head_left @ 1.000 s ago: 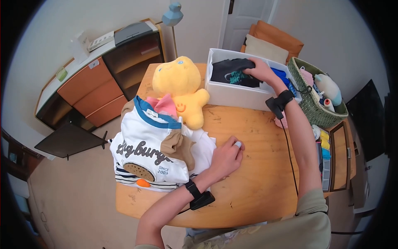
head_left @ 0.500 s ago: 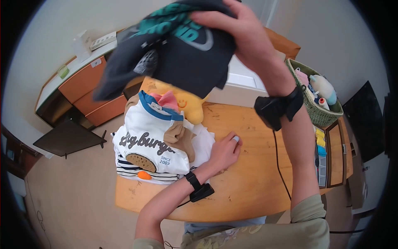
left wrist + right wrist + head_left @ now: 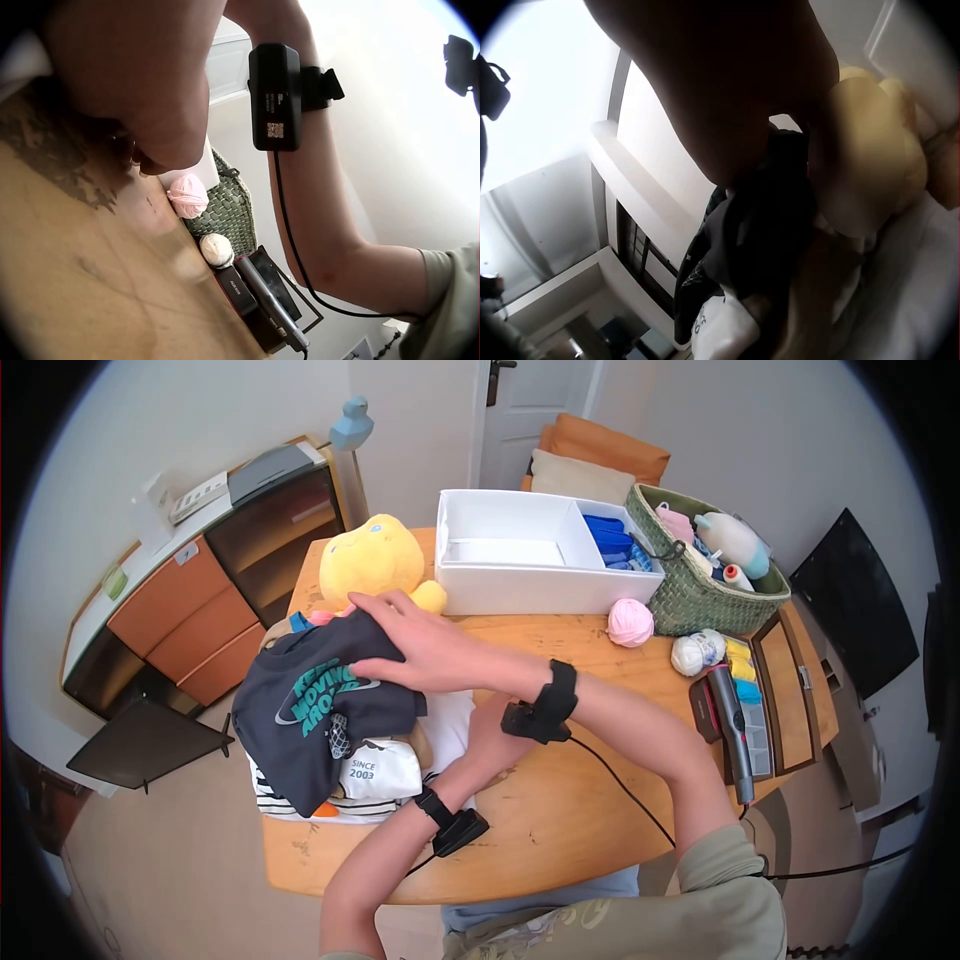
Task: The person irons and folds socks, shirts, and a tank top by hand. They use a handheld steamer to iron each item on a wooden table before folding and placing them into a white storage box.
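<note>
Right fingers [image 3: 375, 622] spread flat, pressing on dark shirt [image 3: 320, 710], gripping nothing. Shirt draped atop clothes pile [image 3: 380, 775] at left end of bench [image 3: 590, 800], directly under right hand [image 3: 425, 650], long axis running toward near-left corner. Left hand [image 3: 490, 745] just beside pile's right edge, mostly hidden beneath right forearm; finger state cannot be told. Right hand nearer to shirt. Yellow plush [image 3: 375, 560] just behind pile; white box [image 3: 520, 585], pink yarn [image 3: 630, 623] and basket [image 3: 700, 600] well apart at right.
</note>
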The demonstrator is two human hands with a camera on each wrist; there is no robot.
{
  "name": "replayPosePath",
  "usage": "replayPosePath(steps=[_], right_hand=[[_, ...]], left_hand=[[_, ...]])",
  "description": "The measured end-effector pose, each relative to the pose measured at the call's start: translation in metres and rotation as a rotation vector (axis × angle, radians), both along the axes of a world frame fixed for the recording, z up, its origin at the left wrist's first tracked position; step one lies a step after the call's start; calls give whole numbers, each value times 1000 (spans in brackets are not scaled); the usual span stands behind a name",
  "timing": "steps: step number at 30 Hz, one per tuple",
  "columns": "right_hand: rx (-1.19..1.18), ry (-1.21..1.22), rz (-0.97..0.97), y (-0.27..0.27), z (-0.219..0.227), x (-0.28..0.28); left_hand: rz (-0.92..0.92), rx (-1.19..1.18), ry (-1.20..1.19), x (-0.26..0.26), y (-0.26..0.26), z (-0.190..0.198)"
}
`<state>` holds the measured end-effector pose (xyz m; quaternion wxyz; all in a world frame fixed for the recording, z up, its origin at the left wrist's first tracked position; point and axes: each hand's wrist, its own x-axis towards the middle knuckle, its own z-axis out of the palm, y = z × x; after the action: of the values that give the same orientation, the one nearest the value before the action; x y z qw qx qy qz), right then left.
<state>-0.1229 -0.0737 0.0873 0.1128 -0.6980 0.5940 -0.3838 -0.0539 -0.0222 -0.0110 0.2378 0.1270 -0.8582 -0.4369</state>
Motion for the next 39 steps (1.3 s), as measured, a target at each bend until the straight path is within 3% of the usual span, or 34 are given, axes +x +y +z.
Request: replayPosePath(steps=[4, 9, 12, 17, 22, 25, 30, 39], right_hand=[[-77, -14, -119, 26, 35, -35], [-278, 138, -442, 65, 55, -157], [-7, 277, -615, 101, 58, -253], [498, 443, -493, 145, 43, -344], [665, 461, -397, 133, 45, -349], [780, 545, -559, 122, 55, -333], [583, 509, -624, 115, 22, -362], [623, 616, -735, 106, 11, -367]], left_hand=[[48, -207, -27, -10, -2, -17], [-9, -108, -8, -7, -2, -9], [4, -123, 6, -8, -1, -10], [11, -130, 12, -8, 0, -9], [4, -143, -4, -6, 0, -6], [1, -105, -18, -6, 1, -3], [3, -111, -6, -6, 1, -4], [4, -116, 5, -7, -1, -8]])
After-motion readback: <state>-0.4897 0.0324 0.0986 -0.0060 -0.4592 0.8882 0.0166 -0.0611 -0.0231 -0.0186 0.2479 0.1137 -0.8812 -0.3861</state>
